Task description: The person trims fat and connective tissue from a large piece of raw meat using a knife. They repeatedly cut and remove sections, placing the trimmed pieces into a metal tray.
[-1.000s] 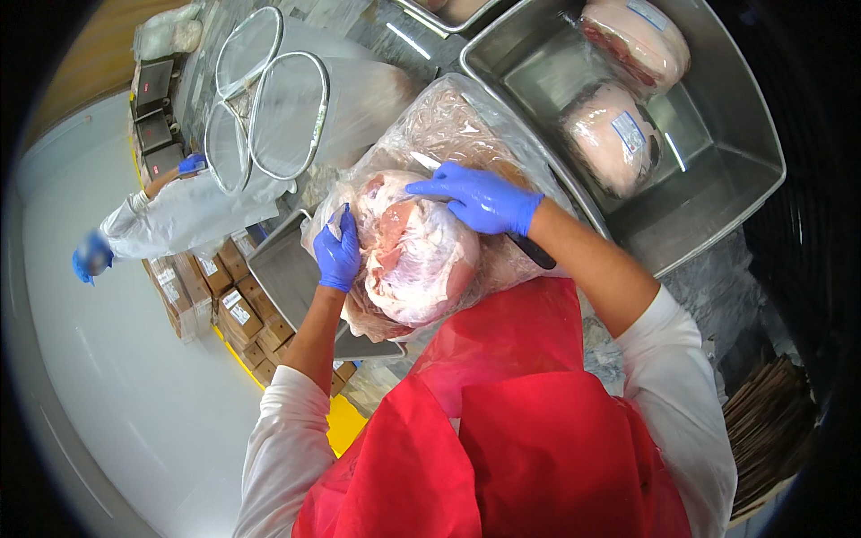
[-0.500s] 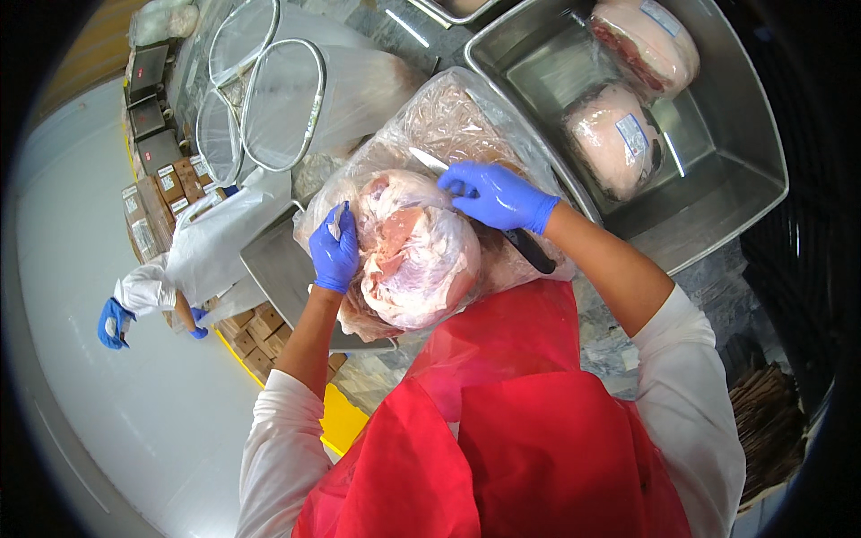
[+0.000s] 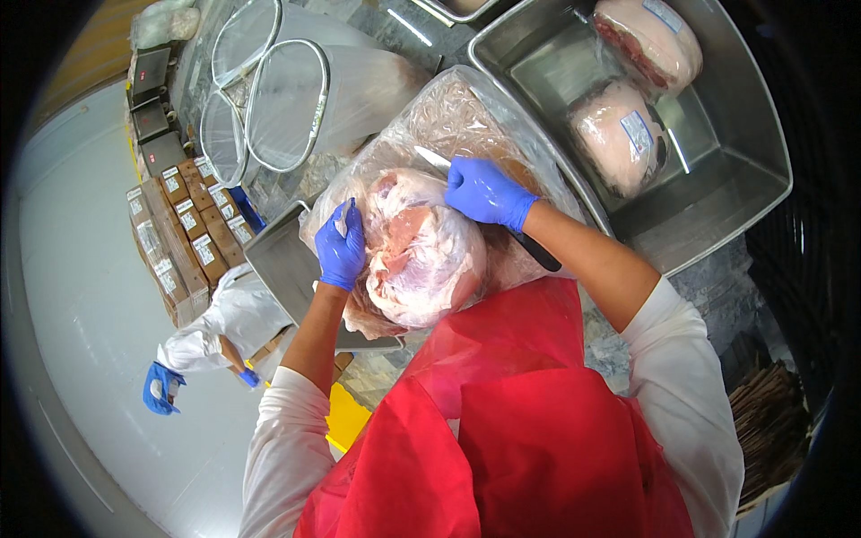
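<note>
Both hands wear blue gloves and work at the meat; the left hand (image 3: 341, 249) is at its left edge, fingers bent and half closed against the side, though whether they pinch flesh, a scrap or the film is hard to tell; the right hand (image 3: 491, 194) is at the upper right edge, fingers folded in to a fist, and what, if anything, it has hold of cannot be seen. Pink and pale, the meat (image 3: 435, 260) lies between the hands, just in front of the apron (image 3: 529, 430), on a clear bag (image 3: 448, 112) that spreads out beyond it. Under the right hand runs a knife (image 3: 432, 160); its blade shows on the upper left side of the fist, its black handle on the lower right; the part between is covered, so a grip on it is unclear.

Right of the bag stands a deep steel tub (image 3: 735, 193) with two wrapped cuts (image 3: 614, 143) in it, each bearing a label; left of the meat is a steel tray (image 3: 280, 260); wire hoops (image 3: 317, 117) with clear plastic stand farther up. Beyond, at far left, a co-worker (image 3: 235, 318) in white bends near stacked boxes (image 3: 184, 235).
</note>
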